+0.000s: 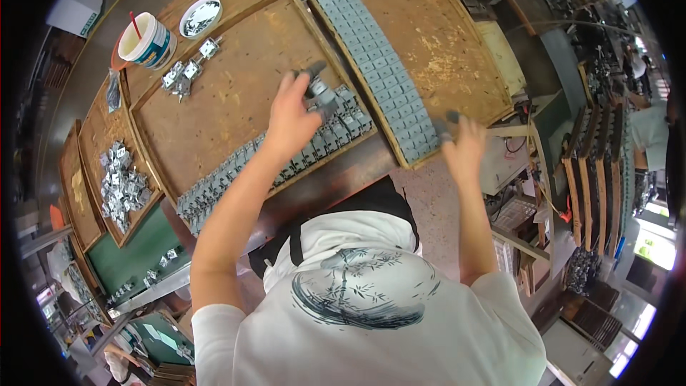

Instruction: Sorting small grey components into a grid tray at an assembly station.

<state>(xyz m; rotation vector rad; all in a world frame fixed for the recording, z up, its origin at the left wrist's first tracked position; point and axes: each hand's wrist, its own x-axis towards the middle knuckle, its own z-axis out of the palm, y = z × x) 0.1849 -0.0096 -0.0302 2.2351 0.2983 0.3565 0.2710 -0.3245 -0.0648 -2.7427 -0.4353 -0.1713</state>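
My left hand [293, 111] reaches over the middle wooden tray [214, 86], dark covers on its fingertips. Between its thumb and a finger is a small grey metal bracket [320, 91], at the upper end of densely packed rows of similar brackets [239, 175] along the tray's near side. My right hand [464, 146] is at the near edge of the right wooden tray [457, 50]. Its covered thumb and forefinger stand slightly apart beside the lower end of a long block of flat grey metal pieces [375, 64]; I see nothing between them.
Loose brackets [182, 75] lie at the middle tray's far left, near a white bucket [146, 41] and a bowl of small dark parts [201, 17]. More brackets are heaped [125, 186] in a left tray. Stacked racks [597, 179] stand at the right.
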